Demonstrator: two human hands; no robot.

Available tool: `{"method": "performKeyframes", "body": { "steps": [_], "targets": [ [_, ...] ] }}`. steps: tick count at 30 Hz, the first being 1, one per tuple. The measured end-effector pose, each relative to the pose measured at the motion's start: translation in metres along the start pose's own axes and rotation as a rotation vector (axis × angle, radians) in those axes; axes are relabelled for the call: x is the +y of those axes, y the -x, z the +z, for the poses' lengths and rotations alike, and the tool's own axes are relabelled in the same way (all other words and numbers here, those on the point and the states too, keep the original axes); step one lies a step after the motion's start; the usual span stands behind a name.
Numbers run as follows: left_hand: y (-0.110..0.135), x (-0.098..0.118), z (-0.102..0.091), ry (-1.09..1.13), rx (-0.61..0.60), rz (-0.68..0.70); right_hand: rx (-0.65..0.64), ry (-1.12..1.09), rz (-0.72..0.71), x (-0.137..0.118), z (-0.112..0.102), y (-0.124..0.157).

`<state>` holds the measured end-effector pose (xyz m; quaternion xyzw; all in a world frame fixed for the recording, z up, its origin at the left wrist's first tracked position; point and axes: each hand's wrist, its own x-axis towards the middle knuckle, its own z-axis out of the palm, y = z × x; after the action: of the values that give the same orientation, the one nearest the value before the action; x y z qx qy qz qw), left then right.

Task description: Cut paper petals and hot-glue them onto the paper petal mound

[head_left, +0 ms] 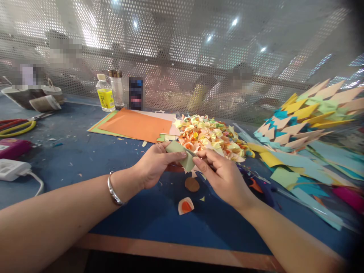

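A piece of pale green paper (187,163), bent along a fold, is held above the table between my two hands. My left hand (155,163) pinches its left part, thumb on top. The fingers of my right hand (217,172) are closed at its right edge; a thin dark line shows there, too small to make out. Below the paper lie a round brown disc (192,184) and a small pale paper piece (186,206) with an orange patch. Just behind my hands rises a heap of small folded paper pieces (207,136) in cream, orange and yellow.
Orange sheets (136,123) lie behind my left hand, near a yellow-labelled bottle (105,94) and a phone (135,93). Yellow-handled scissors (18,129) and a white charger (14,169) are left. A spiky paper construction (301,117) and coloured paper strips (304,170) are right. A perforated metal screen (176,49) stands behind.
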<state>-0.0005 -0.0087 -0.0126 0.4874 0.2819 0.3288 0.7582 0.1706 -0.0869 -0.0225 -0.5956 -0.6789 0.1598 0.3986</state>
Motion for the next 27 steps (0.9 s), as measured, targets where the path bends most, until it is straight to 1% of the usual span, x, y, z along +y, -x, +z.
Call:
{"method": "performKeyframes", "body": {
  "steps": [5, 12, 19, 23, 27],
  "targets": [
    [0.002, 0.0036, -0.0011, -0.037, -0.003, 0.01, 0.007, -0.027, -0.014, 0.0003, -0.0009, 0.0004],
    [0.0003, 0.0046, -0.002, -0.097, 0.005, -0.015, 0.001, -0.017, -0.019, 0.0015, -0.0013, 0.0011],
    [-0.001, 0.0029, -0.0044, -0.102, 0.025, 0.033, -0.011, -0.005, -0.012, 0.0008, -0.0012, 0.0011],
    [-0.0005, 0.0042, -0.0043, -0.117, 0.024, 0.012, -0.015, -0.002, -0.008, 0.0005, -0.0012, 0.0006],
    [-0.0002, 0.0053, -0.0038, -0.127, 0.033, 0.003, -0.022, -0.046, -0.011, 0.0006, -0.0012, 0.0005]
  ]
}}
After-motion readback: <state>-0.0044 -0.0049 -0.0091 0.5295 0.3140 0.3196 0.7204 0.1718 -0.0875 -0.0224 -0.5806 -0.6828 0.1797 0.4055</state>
